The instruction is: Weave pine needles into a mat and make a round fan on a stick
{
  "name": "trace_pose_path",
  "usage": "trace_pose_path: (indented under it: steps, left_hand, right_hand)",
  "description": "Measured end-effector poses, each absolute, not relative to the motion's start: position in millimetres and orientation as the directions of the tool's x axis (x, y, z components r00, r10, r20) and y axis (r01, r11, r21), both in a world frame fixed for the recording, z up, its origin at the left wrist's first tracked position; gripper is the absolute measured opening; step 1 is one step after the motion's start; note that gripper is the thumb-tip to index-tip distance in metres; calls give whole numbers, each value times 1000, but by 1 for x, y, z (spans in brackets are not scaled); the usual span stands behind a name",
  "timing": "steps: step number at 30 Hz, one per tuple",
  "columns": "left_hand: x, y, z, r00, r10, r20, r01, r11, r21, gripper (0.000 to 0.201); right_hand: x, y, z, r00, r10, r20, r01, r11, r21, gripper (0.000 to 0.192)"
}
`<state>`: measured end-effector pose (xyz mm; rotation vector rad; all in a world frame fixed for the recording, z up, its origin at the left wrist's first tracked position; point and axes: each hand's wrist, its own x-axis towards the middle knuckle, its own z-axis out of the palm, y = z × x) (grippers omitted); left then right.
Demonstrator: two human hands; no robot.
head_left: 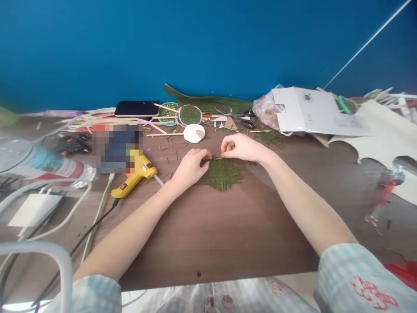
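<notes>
A small woven mat of green leaf strips (223,174) lies flat on the brown table, with frayed strip ends round its edge. My left hand (193,167) is closed in a pinch at the mat's upper left corner. Across the top edge, my right hand (239,147) pinches the end of a thin leaf strip (216,158) that runs between both hands. The exact grip of the left fingertips is partly hidden. Just beyond the hands lie a white paper disc on a stick (193,133) and a round fan with a green woven face (190,115).
To the left are a yellow glue gun (135,176), cables, a white charger (34,209) and a plastic bottle (42,163). Along the blue wall lie a phone (137,108), long leaves (215,104) and scissors (248,123). A white box (321,111) and cut paper (374,130) sit right.
</notes>
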<state>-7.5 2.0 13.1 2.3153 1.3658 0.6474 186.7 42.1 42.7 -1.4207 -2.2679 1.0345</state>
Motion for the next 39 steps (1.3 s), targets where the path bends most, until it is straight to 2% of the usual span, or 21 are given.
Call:
trace_pose_path:
  steps: [3,6,10,13,20,27,32,39]
  left_hand:
    - [-8,2,11,424,881,209,714,-467,521,17]
    - [-8,2,8,464,853,238,737,-521,431,14]
    - [-8,1,6,505,824,256,761,-565,318,15]
    - [-8,2,6,517,814,266,767,-578,279,17]
    - [-6,5,3,571,781,253,693,-624,361,22]
    - [-6,5,3,519,815,259,671,-576,468,23]
    - [-4,4,6,495,837,235,688,-542,483,22]
    - [0,1,11,493,842,218,701,-533,474,9]
  right_hand:
    - [184,40,43,-467,870,-157,734,282,-618,4]
    - [181,37,46,-441,881,-171,788,289,-544,4]
    - [180,36,48,-430,885,-178,807,289,-515,5]
    - [180,36,48,-424,887,-182,813,285,-507,7]
    - [179,36,48,-418,888,-193,822,279,-497,8]
    - [181,36,50,-417,889,-188,818,277,-504,8]
    - [178,34,54,-446,889,-100,726,295,-621,9]
    - [171,30,55,-428,903,-20,616,276,-738,4]
